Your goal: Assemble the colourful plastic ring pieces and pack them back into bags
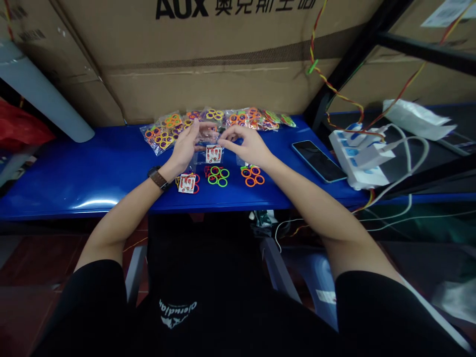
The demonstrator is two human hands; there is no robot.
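Near the back of the blue table, both hands meet over a small clear plastic bag with a printed card (214,154) at its lower part. My left hand (188,146), wearing a brown-strapped watch, has its fingers stretched around the film. My right hand (247,145) pinches at the bag's upper edge; the fingertips are partly blurred. Closer to me lie a set of green rings (218,176) with red pieces beside it and a set of orange rings (253,176). Another printed card (187,183) rests on red rings and yellow pieces beneath my left wrist.
Filled bags of coloured rings (240,118) line the back of the blue table (92,173), against a large cardboard box (204,84). A phone (319,161) lies at right, beside a white power strip (357,158) with cables. A grey pipe (44,94) leans at left.
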